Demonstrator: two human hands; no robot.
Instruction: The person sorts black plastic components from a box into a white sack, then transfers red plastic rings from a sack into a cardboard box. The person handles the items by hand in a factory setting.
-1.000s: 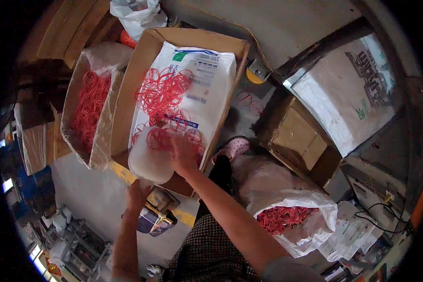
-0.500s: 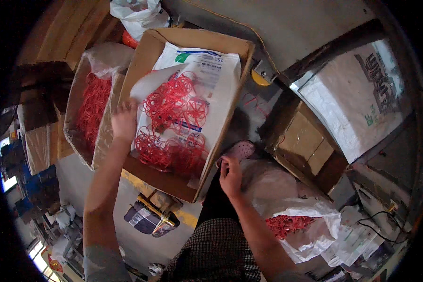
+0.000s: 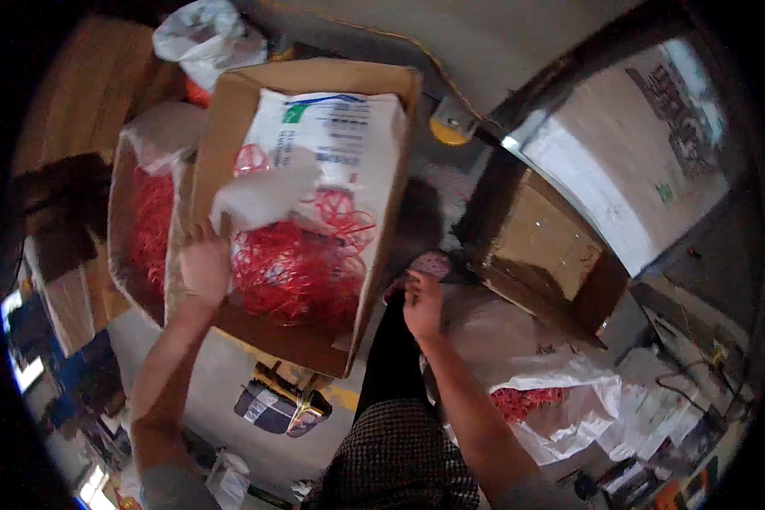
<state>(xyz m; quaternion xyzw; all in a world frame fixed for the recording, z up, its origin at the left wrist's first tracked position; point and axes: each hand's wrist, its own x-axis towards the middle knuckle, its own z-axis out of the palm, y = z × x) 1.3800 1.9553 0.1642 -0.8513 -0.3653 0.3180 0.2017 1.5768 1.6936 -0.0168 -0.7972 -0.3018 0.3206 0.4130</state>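
Observation:
My left hand (image 3: 204,268), at the left wall of a large cardboard box (image 3: 313,78), is closed on the near end of a pale, whitish sheet-like piece (image 3: 268,197). That piece slants over tangled red rings (image 3: 293,268), thin and stringy, which lie on a white printed sack (image 3: 361,127) lining the box. Outside the box's right side my right hand (image 3: 422,306) hangs above my leg, near a pinkish perforated shoe (image 3: 430,265). Its fingers are loosely bent and a little apart, with nothing visible in them.
Left of the box, a plastic-lined carton (image 3: 121,229) holds more red rings. An open white bag (image 3: 561,433) with red pieces stands at lower right. Beyond it are another cardboard box (image 3: 540,229) and a large white sack (image 3: 629,144). A dark strapped bundle (image 3: 282,408) sits on the floor.
The pale piece and my left hand have come nearer, and the red rings have bunched toward the box's near end. My right hand's fingers have loosened slightly. The whole view has shifted.

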